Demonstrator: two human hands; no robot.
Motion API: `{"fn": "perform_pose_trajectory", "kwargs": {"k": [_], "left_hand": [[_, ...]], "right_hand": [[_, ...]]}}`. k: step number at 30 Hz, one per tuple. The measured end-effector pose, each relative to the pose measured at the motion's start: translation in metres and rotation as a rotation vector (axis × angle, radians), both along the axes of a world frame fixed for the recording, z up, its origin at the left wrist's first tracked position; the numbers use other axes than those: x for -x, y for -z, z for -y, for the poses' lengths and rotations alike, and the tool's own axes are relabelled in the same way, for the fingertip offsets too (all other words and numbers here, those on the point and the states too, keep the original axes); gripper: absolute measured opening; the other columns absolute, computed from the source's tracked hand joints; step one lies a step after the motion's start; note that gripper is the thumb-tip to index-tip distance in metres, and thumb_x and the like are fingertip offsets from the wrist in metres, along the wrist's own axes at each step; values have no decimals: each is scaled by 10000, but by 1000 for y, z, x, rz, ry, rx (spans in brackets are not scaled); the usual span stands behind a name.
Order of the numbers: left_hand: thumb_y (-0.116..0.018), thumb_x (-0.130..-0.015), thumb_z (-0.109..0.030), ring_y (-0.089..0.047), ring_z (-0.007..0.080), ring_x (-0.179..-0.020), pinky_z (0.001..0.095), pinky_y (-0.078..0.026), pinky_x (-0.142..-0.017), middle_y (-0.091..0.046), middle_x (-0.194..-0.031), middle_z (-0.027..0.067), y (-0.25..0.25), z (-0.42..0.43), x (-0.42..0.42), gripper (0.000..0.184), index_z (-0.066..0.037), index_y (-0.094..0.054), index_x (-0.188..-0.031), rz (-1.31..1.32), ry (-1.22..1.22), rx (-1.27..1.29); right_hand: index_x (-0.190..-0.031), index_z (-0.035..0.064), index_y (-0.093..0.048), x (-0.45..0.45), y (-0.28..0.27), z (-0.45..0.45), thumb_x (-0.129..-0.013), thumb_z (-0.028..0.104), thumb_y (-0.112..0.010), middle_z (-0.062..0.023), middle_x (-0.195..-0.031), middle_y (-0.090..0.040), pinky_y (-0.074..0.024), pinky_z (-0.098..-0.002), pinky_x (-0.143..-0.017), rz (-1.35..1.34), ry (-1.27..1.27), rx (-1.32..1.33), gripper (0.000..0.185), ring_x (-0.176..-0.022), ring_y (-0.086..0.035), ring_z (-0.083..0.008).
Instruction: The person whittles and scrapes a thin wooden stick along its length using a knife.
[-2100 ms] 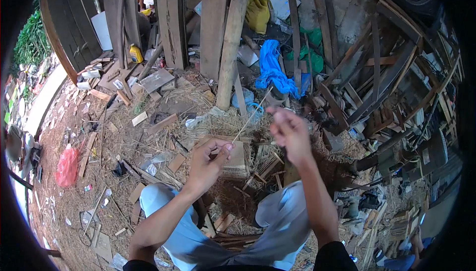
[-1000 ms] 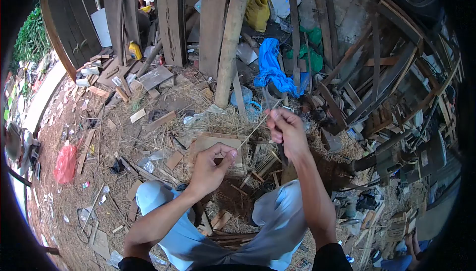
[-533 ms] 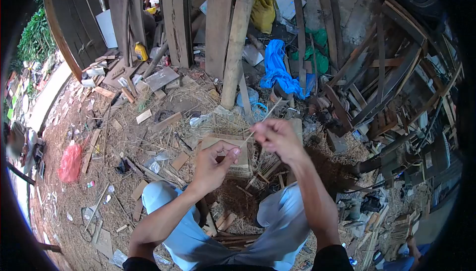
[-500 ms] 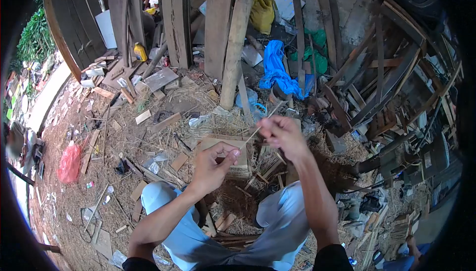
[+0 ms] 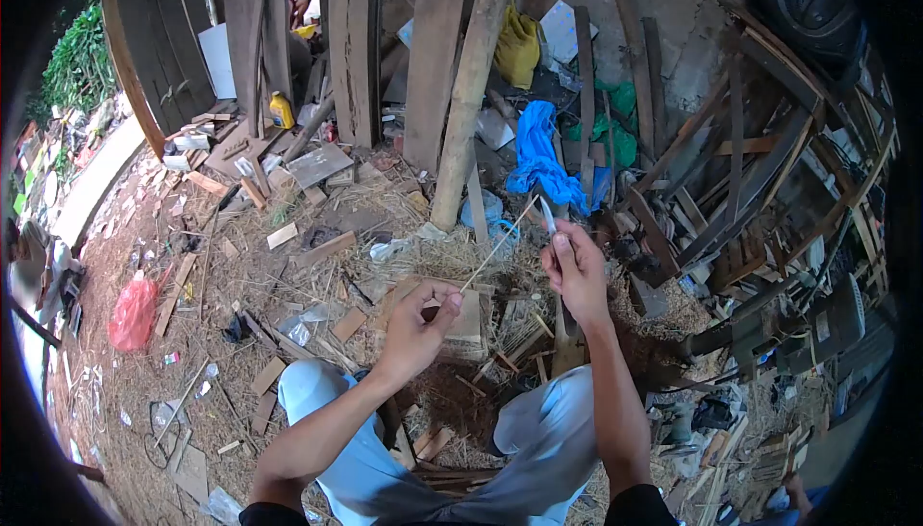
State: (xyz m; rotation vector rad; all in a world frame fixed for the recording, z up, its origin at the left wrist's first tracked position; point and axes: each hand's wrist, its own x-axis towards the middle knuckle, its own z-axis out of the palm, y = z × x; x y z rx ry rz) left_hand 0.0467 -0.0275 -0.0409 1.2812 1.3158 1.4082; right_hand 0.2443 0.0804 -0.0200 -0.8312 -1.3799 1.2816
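A thin light stick [image 5: 498,249] slants up and to the right from my left hand [image 5: 419,326], whose thumb and fingertips pinch its lower end. My right hand [image 5: 577,274] is closed around a knife [image 5: 548,215]; the blade points up beside the stick's upper end. Part of its dark handle shows below the palm. Beneath the stick, a square wooden block [image 5: 461,322] lies on the ground in front of my knees, partly hidden by my left hand.
A wooden post [image 5: 468,93] stands ahead, with a blue plastic bag [image 5: 540,156] to its right. Stacked timber [image 5: 740,161] fills the right side. A red plastic bag [image 5: 133,314] lies at left among scraps. A person's arm [image 5: 796,493] shows at lower right.
My right hand has moved right and slightly down, away from the stick, and the knife blade now shows clearly. My left hand still pinches the stick. The view has shifted a little.
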Motion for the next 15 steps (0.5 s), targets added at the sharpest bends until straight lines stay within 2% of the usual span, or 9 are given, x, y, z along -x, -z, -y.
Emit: {"fn": "perform_pose_trajectory", "kwargs": {"k": [1,2,3,6,7,9,10,15], "left_hand": [[-557,-913,-166,-539,82,-757,234,-446,-700,-574,-849,38,0,1,1,182,10,-571,-959,-10,-8,9],[-557,-913,-166,-539,82,-757,234,-446,-700,-574,-849,38,1,1,1,182,10,-571,-959,-11,-8,12],[-562,-910,-163,-535,80,-762,231,-441,-699,-574,-846,35,3,1,2,179,9,-573,-958,19,-8,16],[-572,-903,-158,-524,73,-760,223,-429,-684,-572,-838,28,4,-1,1,170,6,-580,-948,29,7,-11],[-577,-900,-155,-518,68,-752,219,-421,-672,-571,-833,25,4,-1,1,163,3,-584,-940,4,19,-38],[-579,-898,-150,-506,63,-733,216,-412,-655,-570,-819,18,5,0,0,152,-2,-589,-930,11,25,-16],[-580,-896,-144,-494,57,-715,212,-402,-639,-569,-805,12,5,0,1,141,-7,-595,-920,20,27,1],[-586,-894,-150,-459,41,-662,211,-379,-590,-552,-745,-8,-4,-1,2,141,-11,-601,-914,81,66,62]], "right_hand": [[-1136,32,-500,3,-3,2,-967,223,-432,1,-636,-497,-295,-191,-428,112,16,-25,263,-490,-379,-41],[-1254,41,-432,2,-5,3,-959,186,-440,-17,-665,-538,-304,-185,-435,116,-54,15,329,-495,-388,-38],[-1254,41,-432,4,-7,6,-959,186,-440,-17,-665,-538,-304,-185,-435,116,-53,15,329,-495,-388,-38],[-1206,40,-456,20,-10,23,-952,168,-460,-15,-662,-539,-307,-185,-439,104,-345,112,285,-500,-397,-34],[-1206,40,-456,28,-6,26,-952,168,-460,-15,-662,-539,-307,-185,-439,103,-342,117,285,-500,-397,-34],[-1138,32,-490,39,2,32,-943,169,-493,-35,-641,-522,-264,-182,-418,124,-578,178,238,-489,-368,-35],[-1055,25,-514,40,3,31,-935,148,-508,-35,-651,-531,-264,-182,-417,100,-545,205,172,-492,-372,-32],[-997,24,-545,38,-6,30,-920,179,-544,-17,-657,-528,-263,-181,-409,76,-479,243,173,-482,-364,-26]]}}
